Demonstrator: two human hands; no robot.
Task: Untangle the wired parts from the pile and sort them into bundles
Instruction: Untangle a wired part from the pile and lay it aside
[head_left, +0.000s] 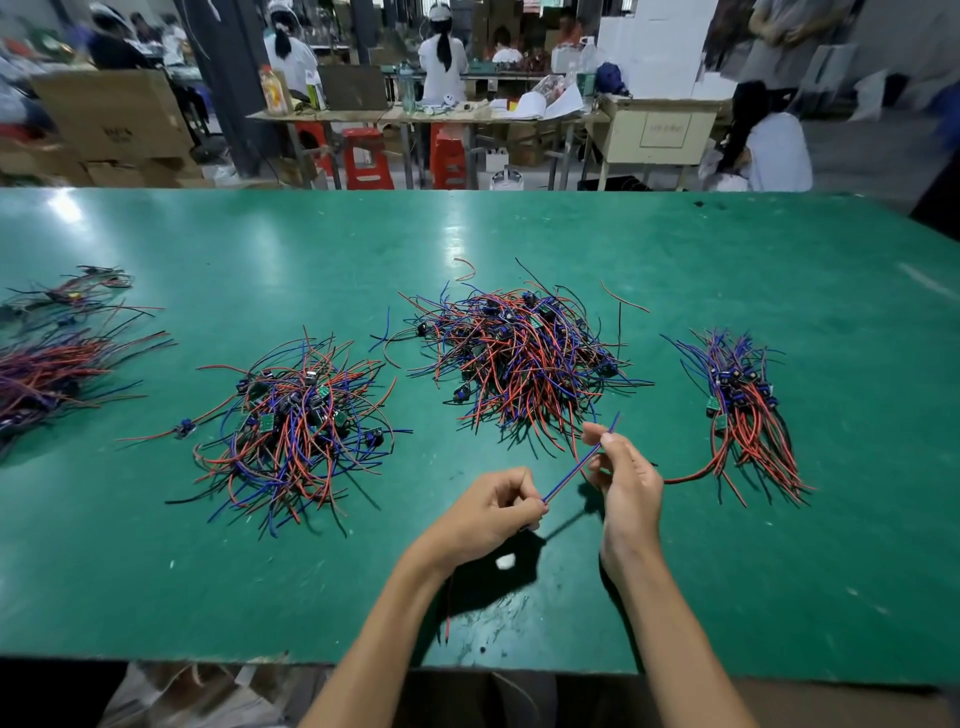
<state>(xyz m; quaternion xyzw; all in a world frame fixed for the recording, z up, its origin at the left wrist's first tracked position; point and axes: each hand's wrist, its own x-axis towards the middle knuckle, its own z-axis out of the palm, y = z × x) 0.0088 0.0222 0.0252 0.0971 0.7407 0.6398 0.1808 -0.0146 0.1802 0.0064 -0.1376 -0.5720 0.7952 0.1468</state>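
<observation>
Your left hand (488, 512) and right hand (626, 480) each pinch the wired part (579, 460) stretched between your fingertips; pull harder and a lead may tear free.

An assembly workshop: green workbench (208, 571), wire piles (519, 353), cardboard boxes (111, 119), seated workers (444, 62).

we see a big tangled pile (524, 358) of red, blue and black wires with small parts at mid-table, a looser heap (296, 426) to its left, and a combed bundle (743, 410) at right — wires fanned toward us. one blue-red wire (576, 462) slants up, stretched taut above the table.
</observation>
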